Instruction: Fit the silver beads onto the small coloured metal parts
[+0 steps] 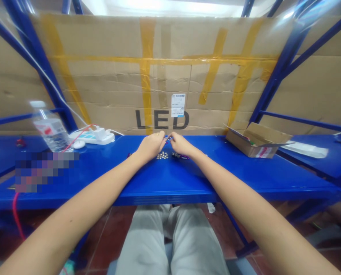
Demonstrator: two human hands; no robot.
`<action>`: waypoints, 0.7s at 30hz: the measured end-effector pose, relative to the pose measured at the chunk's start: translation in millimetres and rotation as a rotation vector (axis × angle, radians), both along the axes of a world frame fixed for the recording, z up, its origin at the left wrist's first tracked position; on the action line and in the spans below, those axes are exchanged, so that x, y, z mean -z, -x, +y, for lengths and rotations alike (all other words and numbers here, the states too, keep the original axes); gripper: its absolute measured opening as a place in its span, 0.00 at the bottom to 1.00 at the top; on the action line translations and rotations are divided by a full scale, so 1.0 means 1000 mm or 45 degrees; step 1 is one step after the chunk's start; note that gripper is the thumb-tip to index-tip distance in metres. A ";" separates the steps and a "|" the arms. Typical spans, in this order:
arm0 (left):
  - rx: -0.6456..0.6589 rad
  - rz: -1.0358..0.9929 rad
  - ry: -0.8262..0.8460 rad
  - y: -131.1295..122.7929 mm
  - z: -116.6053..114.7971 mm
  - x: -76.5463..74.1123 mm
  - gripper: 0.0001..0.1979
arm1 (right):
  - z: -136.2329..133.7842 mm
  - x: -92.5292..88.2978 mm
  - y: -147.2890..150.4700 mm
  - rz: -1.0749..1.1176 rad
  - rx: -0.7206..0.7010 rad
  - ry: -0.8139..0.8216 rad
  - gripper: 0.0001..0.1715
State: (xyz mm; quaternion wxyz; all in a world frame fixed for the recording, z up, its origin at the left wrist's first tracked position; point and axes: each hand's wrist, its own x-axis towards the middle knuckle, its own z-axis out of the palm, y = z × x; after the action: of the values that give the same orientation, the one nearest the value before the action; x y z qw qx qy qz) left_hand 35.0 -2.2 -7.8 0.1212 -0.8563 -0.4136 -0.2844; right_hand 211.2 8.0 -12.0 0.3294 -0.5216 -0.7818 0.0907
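Note:
My left hand (152, 146) and my right hand (182, 145) meet above the blue table, fingers pinched close together. Between their fingertips shows a small silver metal ring (169, 138), with a bit of purple just under it. Both hands seem to grip this ring; the fingers hide part of it. Below them, several small round silver pieces (162, 155) lie grouped on the tabletop. Beside my right wrist is a small pile of purple and silver pieces (181, 156), partly covered by the arm. Another purple piece (129, 155) peeks out by my left wrist.
An open cardboard box (259, 141) stands at the right, near a white packet (305, 149). At the left are a water bottle (51, 128), a power strip (97, 137) and a red cable (15, 208). A large taped carton (113, 88) walls off the back of the blue table (164, 179).

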 end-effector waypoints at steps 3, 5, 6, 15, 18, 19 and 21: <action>0.027 -0.138 0.103 0.004 0.002 -0.001 0.09 | 0.000 -0.001 -0.001 0.044 -0.004 -0.011 0.11; 0.066 -0.235 0.180 0.007 0.006 -0.001 0.09 | -0.002 -0.002 -0.004 0.105 -0.048 0.001 0.12; 0.094 -0.285 0.216 0.009 0.008 -0.001 0.09 | -0.003 -0.003 -0.005 0.141 -0.087 0.037 0.12; 0.315 -0.555 0.421 0.015 0.015 0.001 0.10 | -0.012 -0.008 -0.016 0.175 -0.232 0.097 0.18; 0.409 -0.603 0.433 0.010 0.012 0.000 0.07 | -0.013 -0.007 -0.014 0.143 -0.295 -0.059 0.17; 0.429 -0.619 0.435 0.008 0.011 0.001 0.07 | -0.013 -0.007 -0.013 0.136 -0.315 -0.085 0.16; 0.454 -0.685 0.457 0.006 0.013 0.003 0.08 | -0.014 -0.007 -0.011 0.103 -0.319 -0.116 0.13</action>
State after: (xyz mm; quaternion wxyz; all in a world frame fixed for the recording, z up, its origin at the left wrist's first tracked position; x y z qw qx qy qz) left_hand 29.4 10.4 -10.5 -0.1957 -0.8171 -0.3182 -0.4391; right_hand 222.5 -6.1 -4.5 0.3700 -0.4002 -0.8303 0.1166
